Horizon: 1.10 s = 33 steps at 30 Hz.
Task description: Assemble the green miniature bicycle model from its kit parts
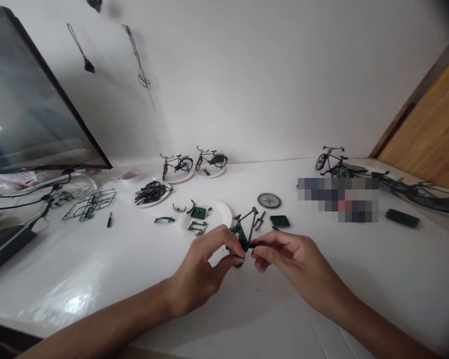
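Note:
A green model bicycle frame (250, 219) is held tilted in front of me over the white table. My left hand (209, 262) pinches it low down, near the rear wheel, with thumb and fingers. My right hand (284, 252) grips a small dark piece (257, 245) between thumb and forefinger, its tip against or very close to the bottom of the frame. The fingers hide most of that piece. Just beyond the hands lie a loose spoked wheel (269, 200), a green fork (260, 220) and a green box-shaped part (280, 221).
Green parts rest on a white paper plate (224, 214), with a curved green mudguard (164, 219) beside it. Finished model bicycles (211, 158) stand at the back. At left are green sprues (92, 203), a small dark tool (110, 220) and a monitor (33, 89).

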Each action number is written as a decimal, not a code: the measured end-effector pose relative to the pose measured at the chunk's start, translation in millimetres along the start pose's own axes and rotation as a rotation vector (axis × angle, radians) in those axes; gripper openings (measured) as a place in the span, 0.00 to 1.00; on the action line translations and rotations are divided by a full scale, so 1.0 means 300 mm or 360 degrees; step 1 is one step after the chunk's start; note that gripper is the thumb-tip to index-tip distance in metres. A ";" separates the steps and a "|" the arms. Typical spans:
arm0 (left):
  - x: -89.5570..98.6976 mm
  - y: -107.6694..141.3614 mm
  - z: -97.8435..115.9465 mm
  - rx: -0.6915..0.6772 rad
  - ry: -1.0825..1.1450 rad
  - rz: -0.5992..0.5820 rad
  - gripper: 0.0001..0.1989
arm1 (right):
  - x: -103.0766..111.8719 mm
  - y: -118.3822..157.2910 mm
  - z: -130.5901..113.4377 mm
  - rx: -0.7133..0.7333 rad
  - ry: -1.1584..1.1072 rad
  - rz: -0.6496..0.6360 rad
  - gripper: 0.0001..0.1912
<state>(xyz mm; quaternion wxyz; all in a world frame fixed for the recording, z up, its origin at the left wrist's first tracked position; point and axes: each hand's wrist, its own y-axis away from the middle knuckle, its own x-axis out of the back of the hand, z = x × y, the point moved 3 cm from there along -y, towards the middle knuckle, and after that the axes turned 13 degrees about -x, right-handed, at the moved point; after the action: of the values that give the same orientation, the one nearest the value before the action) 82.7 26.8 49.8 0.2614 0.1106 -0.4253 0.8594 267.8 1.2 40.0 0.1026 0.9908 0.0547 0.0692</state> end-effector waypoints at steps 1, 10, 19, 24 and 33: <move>-0.001 0.001 0.002 -0.0010 0.0002 -0.0005 0.05 | 0.000 -0.001 0.001 -0.0010 -0.0026 -0.0019 0.07; -0.015 0.014 0.018 -0.0342 -0.0157 -0.0215 0.09 | -0.009 -0.021 0.021 -0.0185 -0.0334 -0.0249 0.14; -0.003 0.008 0.038 -0.0797 -0.0487 -0.0688 0.13 | -0.009 -0.025 0.046 -0.0233 -0.0378 -0.0348 0.16; 0.002 -0.007 0.059 -0.0902 -0.0616 -0.0729 0.13 | -0.005 -0.021 0.039 -0.0231 -0.0341 -0.0347 0.16; -0.002 0.003 -0.015 -0.0748 -0.0513 -0.0760 0.13 | -0.020 -0.034 0.049 -0.0089 -0.0146 -0.0216 0.20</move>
<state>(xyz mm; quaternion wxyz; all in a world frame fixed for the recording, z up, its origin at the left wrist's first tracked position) 82.8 29.6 46.2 0.4025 0.2777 -0.6089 0.6246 263.0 7.6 23.0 0.1372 0.9837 0.1148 0.0180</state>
